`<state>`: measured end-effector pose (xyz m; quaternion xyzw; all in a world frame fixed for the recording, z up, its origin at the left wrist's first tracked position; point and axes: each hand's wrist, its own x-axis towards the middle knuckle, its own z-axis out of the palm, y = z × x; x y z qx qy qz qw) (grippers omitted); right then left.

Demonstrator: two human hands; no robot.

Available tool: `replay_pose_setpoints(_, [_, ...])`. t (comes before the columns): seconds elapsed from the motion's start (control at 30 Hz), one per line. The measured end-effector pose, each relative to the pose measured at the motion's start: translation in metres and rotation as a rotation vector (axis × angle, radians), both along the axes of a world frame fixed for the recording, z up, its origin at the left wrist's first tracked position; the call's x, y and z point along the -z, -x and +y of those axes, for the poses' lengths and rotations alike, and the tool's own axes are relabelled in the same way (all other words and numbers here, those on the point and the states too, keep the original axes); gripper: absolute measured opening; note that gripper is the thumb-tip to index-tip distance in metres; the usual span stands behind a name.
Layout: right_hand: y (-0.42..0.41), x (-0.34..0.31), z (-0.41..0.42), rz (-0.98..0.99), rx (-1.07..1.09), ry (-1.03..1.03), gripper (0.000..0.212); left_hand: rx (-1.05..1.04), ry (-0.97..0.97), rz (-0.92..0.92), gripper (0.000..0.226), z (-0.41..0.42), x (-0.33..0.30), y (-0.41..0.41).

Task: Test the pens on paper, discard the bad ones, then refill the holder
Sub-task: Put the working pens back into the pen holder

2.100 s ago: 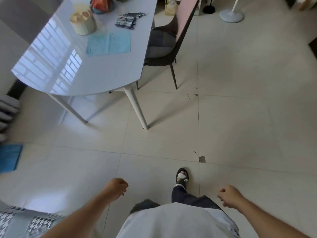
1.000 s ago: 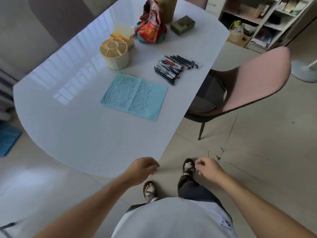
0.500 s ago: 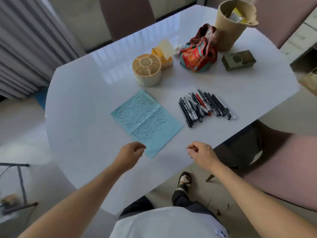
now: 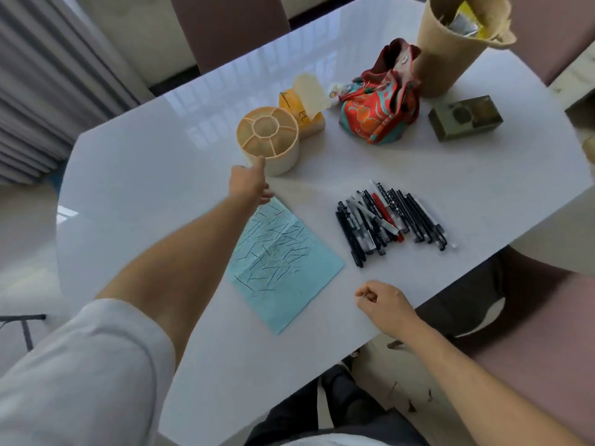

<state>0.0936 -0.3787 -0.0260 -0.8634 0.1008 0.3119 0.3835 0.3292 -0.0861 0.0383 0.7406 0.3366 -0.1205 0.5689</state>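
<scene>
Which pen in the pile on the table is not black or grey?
The red pen, lying mid-pile among the pens; those around it are black, grey or patterned black and white.

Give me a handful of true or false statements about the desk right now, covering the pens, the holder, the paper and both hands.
1. The holder has no pens in it. True.
2. The pens lie in a pile to the right of the blue paper. True.
3. The blue paper is blank. False: it is covered in short dark test strokes.
4. The left hand holds a pen. False: it reaches toward the holder, with no pen visible in it.
5. The right hand is above the table's near edge, fingers curled, apart from the pens. True.
</scene>
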Motion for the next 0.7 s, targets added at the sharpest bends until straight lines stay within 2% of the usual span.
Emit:
replay_pose_setpoints(0.1, [0.002, 0.002, 0.002, -0.002, 0.021, 0.001, 0.005, -0.081, 0.072, 0.008, 0.053, 0.000, 0.011, -0.034])
replay_pose_setpoints(0.2, [0.003, 0.004, 0.004, -0.012, 0.035, 0.021, 0.007, -0.053, 0.138, 0.030, 0.045, 0.002, 0.024, -0.049])
replay_pose_setpoints(0.33, [0.001, -0.002, 0.007, 0.001, 0.058, 0.028, 0.007, -0.009, 0.119, 0.018, 0.038, 0.009, 0.024, -0.045])
replay_pose_setpoints(0.5, [-0.003, -0.023, 0.008, -0.043, 0.190, -0.040, 0.006, 0.100, 0.060, 0.029, 0.033, 0.033, -0.005, 0.014])
replay_pose_setpoints(0.6, [-0.019, -0.036, 0.001, -0.204, 0.254, 0.005, 0.008, 0.189, 0.055, 0.051, 0.026, 0.057, -0.019, 0.070])
replay_pose_setpoints(0.7, [-0.044, -0.046, -0.008, -0.362, 0.287, 0.096, 0.008, 0.234, 0.034, 0.090, 0.031, 0.079, -0.022, 0.134])
